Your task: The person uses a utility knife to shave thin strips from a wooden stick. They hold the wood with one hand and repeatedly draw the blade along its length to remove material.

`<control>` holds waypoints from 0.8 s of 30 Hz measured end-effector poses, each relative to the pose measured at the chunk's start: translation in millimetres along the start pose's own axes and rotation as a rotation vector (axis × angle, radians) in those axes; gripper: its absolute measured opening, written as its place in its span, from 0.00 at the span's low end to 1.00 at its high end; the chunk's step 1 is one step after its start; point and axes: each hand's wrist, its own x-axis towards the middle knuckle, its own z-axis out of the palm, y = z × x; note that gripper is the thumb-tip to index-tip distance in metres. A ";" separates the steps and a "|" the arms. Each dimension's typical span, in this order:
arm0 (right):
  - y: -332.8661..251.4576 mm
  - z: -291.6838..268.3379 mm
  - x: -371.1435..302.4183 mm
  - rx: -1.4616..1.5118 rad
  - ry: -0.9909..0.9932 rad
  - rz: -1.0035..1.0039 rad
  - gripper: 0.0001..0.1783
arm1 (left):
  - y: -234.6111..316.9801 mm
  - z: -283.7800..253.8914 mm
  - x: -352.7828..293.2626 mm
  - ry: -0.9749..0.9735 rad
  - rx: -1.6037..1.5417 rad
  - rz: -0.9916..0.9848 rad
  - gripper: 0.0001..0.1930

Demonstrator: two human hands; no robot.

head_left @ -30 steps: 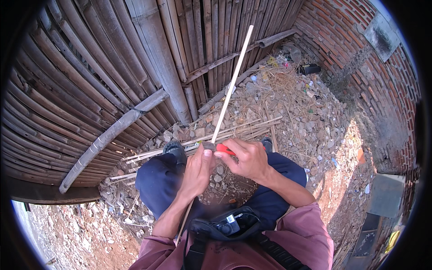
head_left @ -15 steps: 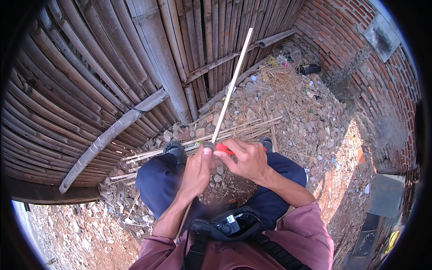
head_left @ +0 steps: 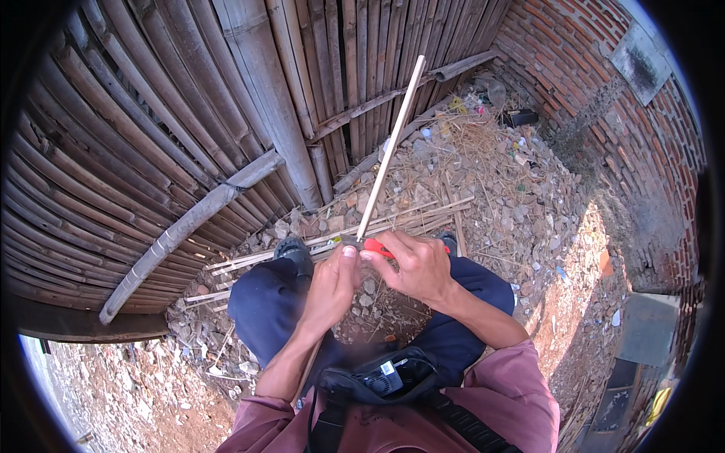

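A long pale bamboo strip (head_left: 391, 145) slants up and away from my hands, and its lower part runs back below my left forearm. Closed around the strip is my left hand (head_left: 330, 283), its thumb up against the knife blade. My right hand (head_left: 415, 266) grips a knife by its red handle (head_left: 375, 247). The short grey blade (head_left: 352, 240) lies across the strip, between my two hands. My fingers hide part of the handle and the exact spot where the blade meets the strip.
More pale strips (head_left: 423, 215) lie on the rubble ground (head_left: 483, 177) beyond my feet. A bamboo wall (head_left: 151, 113) with a thick post (head_left: 260, 83) rises at left and ahead. A brick wall (head_left: 574, 53) stands at right. An open black pouch (head_left: 385, 374) sits at my waist.
The bamboo strip has slid slightly toward me, its far tip now lower. More of the knife blade shows beside my left thumb. Both hands stay in nearly the same place.
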 end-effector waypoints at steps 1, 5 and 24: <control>1.3 1.2 -0.4 0.000 0.000 0.001 0.13 | 1.4 -0.2 -0.1 -0.007 0.004 -0.026 0.24; 5.0 -1.5 2.2 -0.014 -0.008 -0.022 0.12 | 5.9 2.7 0.7 0.001 0.030 -0.031 0.23; 39.3 -13.4 5.5 0.203 0.069 0.050 0.14 | 0.4 -1.9 -3.5 -0.128 -0.280 -0.152 0.15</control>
